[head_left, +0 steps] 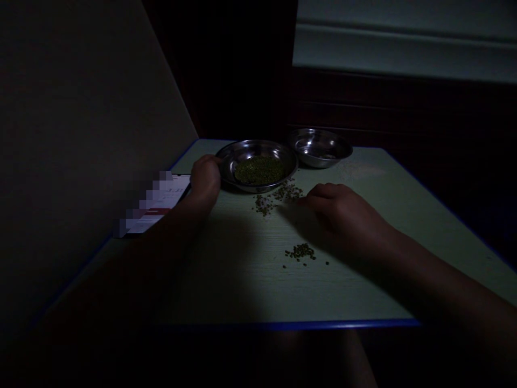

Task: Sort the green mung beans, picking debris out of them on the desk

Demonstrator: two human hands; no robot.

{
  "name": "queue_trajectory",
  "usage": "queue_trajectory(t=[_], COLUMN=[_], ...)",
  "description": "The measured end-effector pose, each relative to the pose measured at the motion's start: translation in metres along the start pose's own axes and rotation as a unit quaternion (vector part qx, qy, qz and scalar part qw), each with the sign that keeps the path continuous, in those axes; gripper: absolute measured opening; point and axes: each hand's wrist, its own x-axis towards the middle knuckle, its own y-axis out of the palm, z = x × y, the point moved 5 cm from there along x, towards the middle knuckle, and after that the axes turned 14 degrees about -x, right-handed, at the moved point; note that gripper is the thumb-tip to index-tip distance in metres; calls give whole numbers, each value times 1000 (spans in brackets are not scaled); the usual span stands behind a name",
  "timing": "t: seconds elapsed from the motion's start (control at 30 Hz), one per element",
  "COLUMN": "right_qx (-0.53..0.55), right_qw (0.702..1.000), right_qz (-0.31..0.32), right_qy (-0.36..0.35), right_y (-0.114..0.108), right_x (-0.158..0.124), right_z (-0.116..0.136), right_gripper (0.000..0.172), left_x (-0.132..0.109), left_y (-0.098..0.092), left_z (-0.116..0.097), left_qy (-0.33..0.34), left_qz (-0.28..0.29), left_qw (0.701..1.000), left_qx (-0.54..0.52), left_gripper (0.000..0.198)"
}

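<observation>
My left hand (205,178) is closed on the left rim of a shiny metal bowl (258,188). Inside the bowl lies a heap of small green beans (260,170), which look like mung beans. My right hand (331,202) is closed, fingertips pinched together low over the table, beside a scattered patch of beans mixed with whitish grains (287,191). What sits between those fingertips, if anything, is too small and dark to make out. Closer to me, a smaller pile of beans (301,251) rests on the tabletop, with a few strays around it.
A second metal bowl (323,160) stands behind and to the right, with a pale spread of fine grains (359,170) next to it. At the left edge lies a phone-like device (161,207) with a lit screen. The pale green table (226,269) has blue edging; a wall rises along its left side.
</observation>
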Motion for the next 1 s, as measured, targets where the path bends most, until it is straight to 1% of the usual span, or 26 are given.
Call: queue_trajectory(t=[0.07, 0.1, 0.2, 0.3, 0.37, 0.5, 0.6, 0.67, 0.73, 0.8, 0.87, 0.93, 1.0], right_qx=[37, 68, 162, 204, 211, 199, 196, 192, 155, 82, 24, 20, 67], right_qw=[999, 998, 982, 965, 962, 964, 963, 965, 978, 994, 1000, 1000, 997], right_qz=[-5, -8, -20, -18, -6, 22, 30, 32, 28, 17, 5, -6, -21], right_qy=[2, -14, -95, -162, -174, -173, -182, -175, -135, -68, -15, -6, -41], right_y=[0, -1, -5, -9, -9, -5, -1, 1, 5, 6, 5, 3, 0], right_x=[0, 0, -4, -8, -10, -9, -7, -5, -1, 2, 3, 2, 0], right_z=[-5, -4, 7, 21, 27, 30, 33, 35, 36, 33, 28, 25, 25], right_gripper=[44, 48, 57, 54, 50, 52, 53, 53, 52, 52, 54, 57, 58], left_x=[-1, -1, -1, -1, 0, 2, 1, -2, -5, -8, -10, -10, -11], left_y=[0, 0, 1, 1, 1, 1, 1, 2, 4, 4, 3, 2, 2], left_z=[-2, -3, -2, -1, -1, 0, -1, -3, -5, -8, -8, -8, -9], left_qy=[8, 12, 4, -6, 1, 6, 6, 2, -1, -4, -14, -19, -17], left_qz=[4, 8, 11, 3, 2, 16, 3, 7, 15, 17, 11, 5, 3], left_qw=[1000, 1000, 1000, 1000, 1000, 1000, 1000, 1000, 1000, 1000, 1000, 999, 999], left_qx=[8, 13, 19, 10, 10, 12, 8, 5, 6, 16, 25, 28, 27], left_gripper=[13, 14, 13, 12, 13, 15, 14, 14, 14, 14, 15, 16, 17])
